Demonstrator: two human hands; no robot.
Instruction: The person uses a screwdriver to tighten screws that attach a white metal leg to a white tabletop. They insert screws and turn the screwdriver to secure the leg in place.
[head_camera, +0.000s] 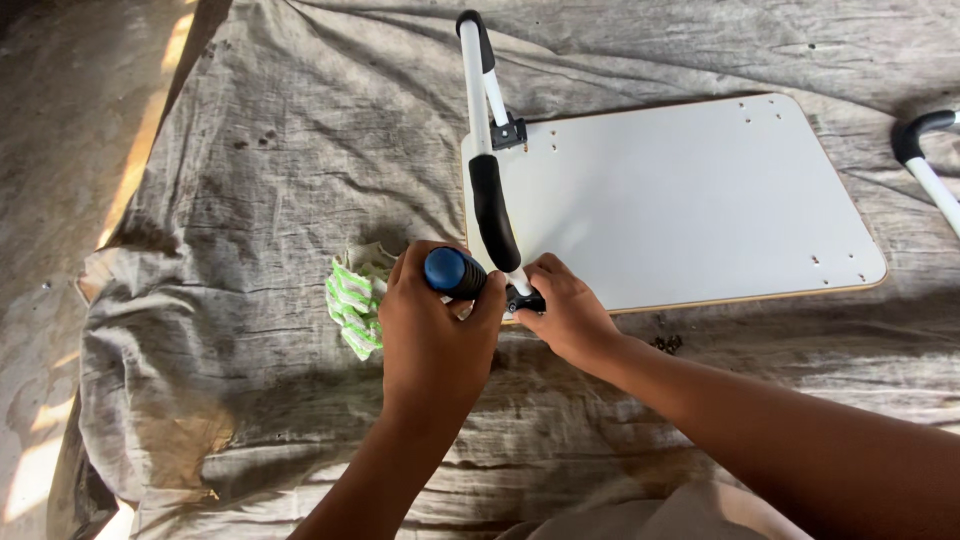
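A white rectangular board (680, 200) lies flat on a grey cloth. A white tube leg (478, 100) with black foam sleeves stands along its left edge, fixed by a black bracket (508, 132) at the far corner. My left hand (435, 335) grips a screwdriver with a blue and black handle (452, 272), pointed at the near bracket (524, 298). My right hand (570, 315) rests on the board's near left corner and holds that bracket and the leg's lower end.
A green and white packet (352, 305) lies on the cloth just left of my left hand. A second white tube leg with a black sleeve (925, 150) shows at the right edge. Several small dark screws (667, 344) lie near the board's front edge. The grey cloth (250, 180) covers the floor.
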